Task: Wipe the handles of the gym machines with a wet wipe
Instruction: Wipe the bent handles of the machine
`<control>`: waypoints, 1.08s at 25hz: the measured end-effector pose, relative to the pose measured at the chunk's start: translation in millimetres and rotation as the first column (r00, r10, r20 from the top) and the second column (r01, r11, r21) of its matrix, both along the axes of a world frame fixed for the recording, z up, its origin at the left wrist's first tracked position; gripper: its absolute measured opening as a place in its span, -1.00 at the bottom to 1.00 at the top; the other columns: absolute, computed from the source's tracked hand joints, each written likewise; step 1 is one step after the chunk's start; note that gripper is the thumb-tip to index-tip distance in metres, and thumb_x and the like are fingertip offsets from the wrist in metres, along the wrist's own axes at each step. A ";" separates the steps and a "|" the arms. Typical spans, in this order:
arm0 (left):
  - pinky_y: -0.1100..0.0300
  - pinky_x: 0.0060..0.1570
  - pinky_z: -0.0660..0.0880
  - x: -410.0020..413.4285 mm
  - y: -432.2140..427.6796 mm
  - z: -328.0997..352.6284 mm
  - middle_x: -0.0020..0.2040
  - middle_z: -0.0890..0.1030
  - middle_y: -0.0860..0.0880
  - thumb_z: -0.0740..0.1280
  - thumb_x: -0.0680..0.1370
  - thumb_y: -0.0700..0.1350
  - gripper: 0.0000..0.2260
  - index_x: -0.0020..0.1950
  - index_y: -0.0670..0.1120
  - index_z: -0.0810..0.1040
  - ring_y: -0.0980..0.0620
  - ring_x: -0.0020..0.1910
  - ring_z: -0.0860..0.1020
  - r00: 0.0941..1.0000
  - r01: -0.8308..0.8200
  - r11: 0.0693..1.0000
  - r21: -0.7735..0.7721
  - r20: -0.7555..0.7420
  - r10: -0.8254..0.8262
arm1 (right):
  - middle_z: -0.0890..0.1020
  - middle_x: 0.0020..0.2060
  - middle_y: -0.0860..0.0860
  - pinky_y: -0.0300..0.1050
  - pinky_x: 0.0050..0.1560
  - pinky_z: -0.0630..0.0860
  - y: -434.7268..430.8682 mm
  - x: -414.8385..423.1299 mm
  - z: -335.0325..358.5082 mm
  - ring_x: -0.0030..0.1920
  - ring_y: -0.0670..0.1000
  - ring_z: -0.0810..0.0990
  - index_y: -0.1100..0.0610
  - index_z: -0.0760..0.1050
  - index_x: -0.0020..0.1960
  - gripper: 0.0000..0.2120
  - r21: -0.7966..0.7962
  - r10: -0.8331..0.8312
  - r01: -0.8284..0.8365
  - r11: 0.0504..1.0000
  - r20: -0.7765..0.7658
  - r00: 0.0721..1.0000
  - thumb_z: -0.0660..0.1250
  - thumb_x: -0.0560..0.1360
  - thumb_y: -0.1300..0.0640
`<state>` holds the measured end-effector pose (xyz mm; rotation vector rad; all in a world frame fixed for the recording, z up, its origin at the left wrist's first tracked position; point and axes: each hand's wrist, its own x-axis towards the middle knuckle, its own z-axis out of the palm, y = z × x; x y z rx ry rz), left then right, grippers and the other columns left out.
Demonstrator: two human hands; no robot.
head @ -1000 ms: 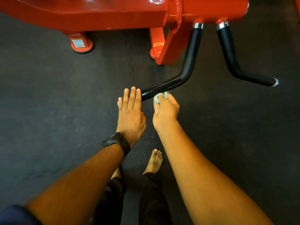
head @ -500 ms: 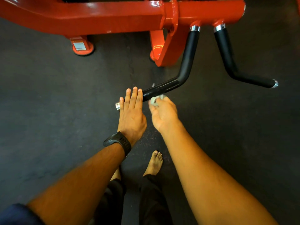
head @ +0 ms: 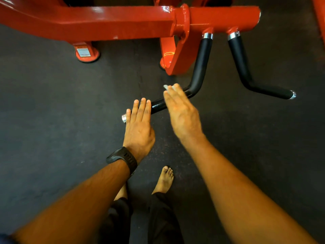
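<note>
Two bent black handles hang from the red machine arm [head: 105,20]. My left hand [head: 139,125] lies flat with straight fingers on the near end of the left handle [head: 198,73], just beside its chrome cap [head: 124,118]. My right hand [head: 182,113], blurred by motion, reaches over the middle of the same handle and pinches a small white wet wipe [head: 166,87] at its fingertips, against the bar. The right handle [head: 246,76] is untouched and points off to the right.
A round red machine foot [head: 86,53] with a label and a red bracket [head: 175,57] stand on the dark rubber floor [head: 52,120] behind the handles. My bare foot [head: 164,180] is planted below my hands. Another red part shows at the right edge.
My right hand has slid with the wipe up along the left handle toward its bend, fingers stretching out. My left hand has stayed on the handle's end.
</note>
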<state>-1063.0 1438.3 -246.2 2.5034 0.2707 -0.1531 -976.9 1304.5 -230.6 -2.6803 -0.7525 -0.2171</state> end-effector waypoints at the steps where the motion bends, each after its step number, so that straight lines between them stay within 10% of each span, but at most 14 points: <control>1: 0.01 0.53 -0.31 0.0 0.6 -0.5 0.65 -0.01 -0.10 0.22 0.49 -0.37 -0.25 0.64 -0.14 0.01 -0.08 0.62 -0.16 1.000 -0.002 1.000 0.008 0.000 0.002 | 0.57 0.31 0.18 0.08 0.25 0.55 -5.7 5.9 2.4 0.41 0.21 0.45 0.34 0.53 0.28 -0.65 -0.027 -0.007 0.007 1.000 0.011 1.000 0.28 0.50 0.42; 11: -0.07 0.51 -0.31 10.1 -12.2 6.0 0.65 -0.01 -0.07 0.26 0.52 -0.29 -0.26 0.64 -0.11 0.00 -0.07 0.62 -0.17 0.995 -0.070 0.995 0.073 -0.062 0.074 | 0.62 0.22 0.19 0.00 0.25 0.55 -29.6 16.7 11.4 0.31 0.18 0.56 0.33 0.58 0.23 -0.64 -0.208 0.324 -0.295 0.933 0.122 0.938 0.14 0.53 0.34; 18: -0.10 0.52 -0.29 24.0 -22.9 10.6 0.65 0.00 -0.08 0.28 0.54 -0.24 -0.27 0.64 -0.11 0.00 -0.07 0.62 -0.14 0.996 -0.054 0.994 0.094 -0.063 0.060 | 0.59 0.28 0.19 -0.02 0.33 0.50 -39.7 18.5 10.7 0.36 0.18 0.51 0.33 0.55 0.28 -0.69 -0.161 0.220 -0.195 0.967 0.154 0.963 0.22 0.57 0.37; 23: -0.09 0.52 -0.32 38.7 -32.0 14.2 0.65 -0.06 -0.05 0.32 0.53 -0.15 -0.20 0.65 -0.08 -0.08 -0.04 0.62 -0.19 0.997 0.038 0.995 0.093 -0.071 -0.031 | 0.41 0.45 0.22 -0.05 0.41 0.34 -28.7 23.1 19.2 0.46 0.19 0.39 0.27 0.37 0.47 -0.43 0.062 -0.343 0.350 0.935 -0.104 0.934 0.31 0.48 0.48; 27: -0.09 0.49 -0.37 38.7 -25.5 9.5 0.65 -0.20 -0.02 0.38 0.52 0.08 -0.06 0.63 -0.04 -0.25 -0.03 0.60 -0.27 0.981 0.144 0.984 0.106 -0.146 -0.128 | 0.13 0.57 0.25 0.08 0.36 0.45 12.2 -3.4 18.9 0.51 0.23 0.28 0.18 0.10 0.60 -0.38 0.024 -0.470 0.500 0.865 -0.308 0.827 0.22 0.60 0.35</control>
